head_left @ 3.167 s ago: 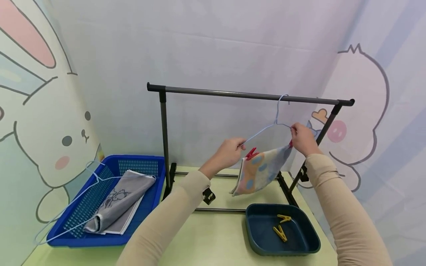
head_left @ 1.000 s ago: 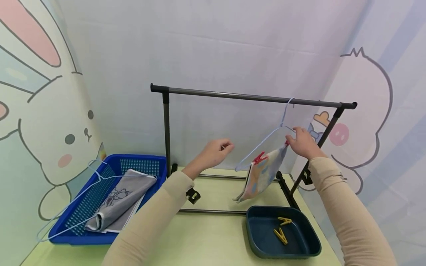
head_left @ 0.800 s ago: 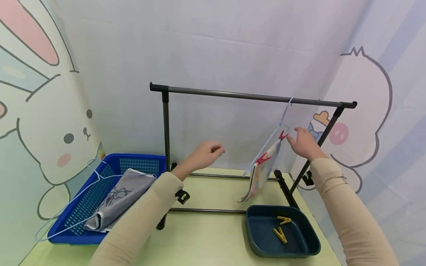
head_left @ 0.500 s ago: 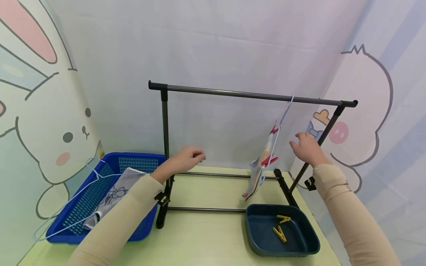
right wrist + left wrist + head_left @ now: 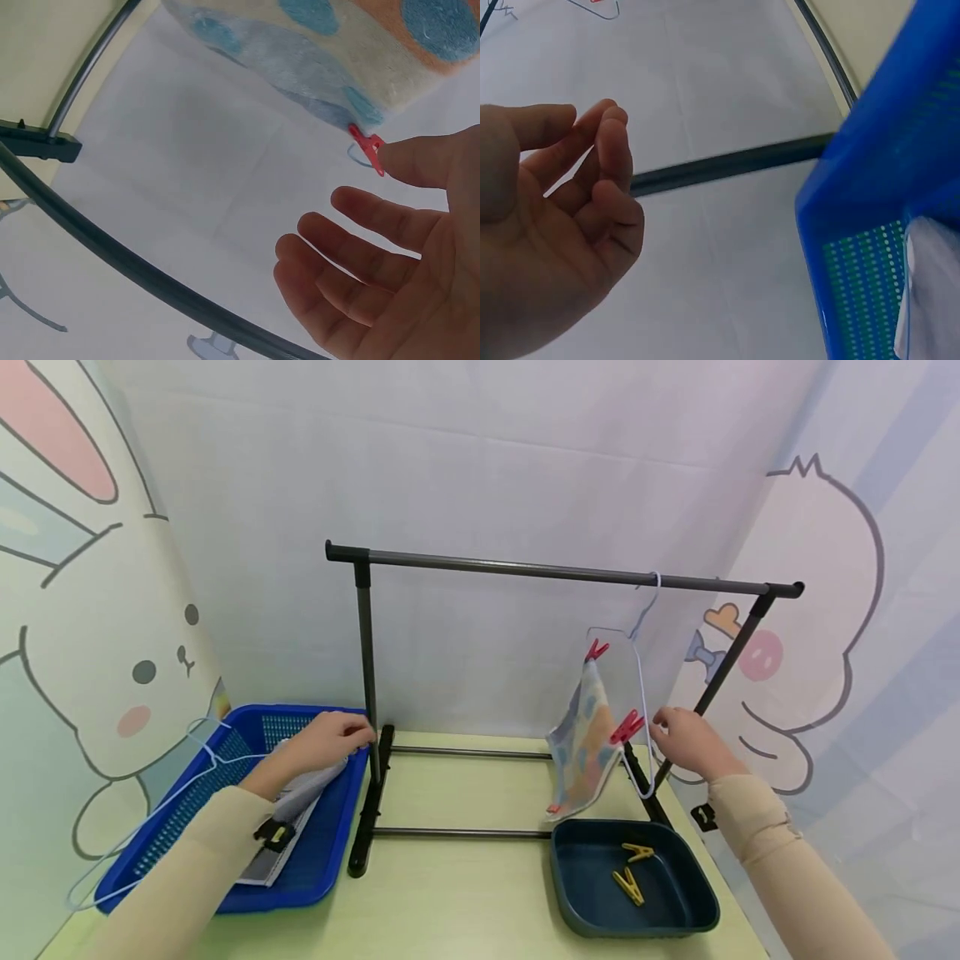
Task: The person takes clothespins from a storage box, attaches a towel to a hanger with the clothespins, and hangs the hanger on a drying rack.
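Note:
From the dark rail of the garment rack (image 5: 487, 565) hangs a pale-blue wire hanger (image 5: 657, 581), turned at an angle. Two red clothespins (image 5: 627, 727) hold a small patterned towel (image 5: 585, 743) on it. My right hand (image 5: 693, 743) is beside the nearer clothespin, fingers spread and gently bent, gripping nothing; in the right wrist view the thumb lies by a red clothespin (image 5: 366, 148), contact unclear. My left hand (image 5: 318, 745), loosely curled with nothing in it, is above the blue basket (image 5: 330, 860). A folded grey towel (image 5: 311, 785) lies in that basket, partly behind my arm.
A second wire hanger (image 5: 213, 758) lies across the basket, its end sticking out past the left side. Below the hanging towel stands a dark teal tub (image 5: 637, 931) with two yellow clothespins (image 5: 628, 887) inside. The rack's feet (image 5: 360, 852) stand on the pale green table.
Both hands have let go of the hanger and towel. The left hand has moved left to the basket; the right has dropped slightly. The hanger and towel have swung round on the rail.

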A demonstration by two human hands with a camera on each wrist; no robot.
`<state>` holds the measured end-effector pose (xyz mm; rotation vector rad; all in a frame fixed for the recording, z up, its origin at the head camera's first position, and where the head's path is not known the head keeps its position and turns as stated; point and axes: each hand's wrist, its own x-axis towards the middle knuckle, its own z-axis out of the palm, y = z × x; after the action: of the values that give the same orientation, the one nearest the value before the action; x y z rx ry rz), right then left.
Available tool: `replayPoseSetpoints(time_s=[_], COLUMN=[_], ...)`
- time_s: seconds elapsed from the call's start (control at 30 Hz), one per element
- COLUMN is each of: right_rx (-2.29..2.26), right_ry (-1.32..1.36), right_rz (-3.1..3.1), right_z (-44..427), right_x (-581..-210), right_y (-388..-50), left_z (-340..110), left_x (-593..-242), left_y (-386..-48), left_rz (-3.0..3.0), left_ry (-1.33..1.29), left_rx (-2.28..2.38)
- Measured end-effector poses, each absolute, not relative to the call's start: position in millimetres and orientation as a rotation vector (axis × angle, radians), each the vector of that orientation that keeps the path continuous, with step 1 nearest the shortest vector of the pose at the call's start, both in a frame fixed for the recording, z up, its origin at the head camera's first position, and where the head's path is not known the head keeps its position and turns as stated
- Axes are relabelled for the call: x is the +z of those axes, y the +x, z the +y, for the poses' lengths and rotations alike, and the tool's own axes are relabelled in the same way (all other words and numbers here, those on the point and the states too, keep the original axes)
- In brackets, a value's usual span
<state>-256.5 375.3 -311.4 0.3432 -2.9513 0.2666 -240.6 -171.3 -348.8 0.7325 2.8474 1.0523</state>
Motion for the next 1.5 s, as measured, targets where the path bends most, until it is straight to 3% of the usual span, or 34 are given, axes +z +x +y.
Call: replayPoseSetpoints(time_s=[0.33, 0.87, 1.5], right_rx=[0.291, 0.324, 0.292], right_ry=[0.397, 0.357, 0.326], right_rz=[-2.987, -3.168, -3.372], right_z=[386, 388, 389], right_x=[-345, -386, -420], right_y=[-240, -227, -223], left_z=[-231, -287, -331], left_x=[-362, -395, -407], left_y=[-234, -241, -235], left_rz=[2.913, 3.115, 3.171], left_ry=[0.599, 0.427, -0.173], left_rx=[1.001, 0.778, 0.599])
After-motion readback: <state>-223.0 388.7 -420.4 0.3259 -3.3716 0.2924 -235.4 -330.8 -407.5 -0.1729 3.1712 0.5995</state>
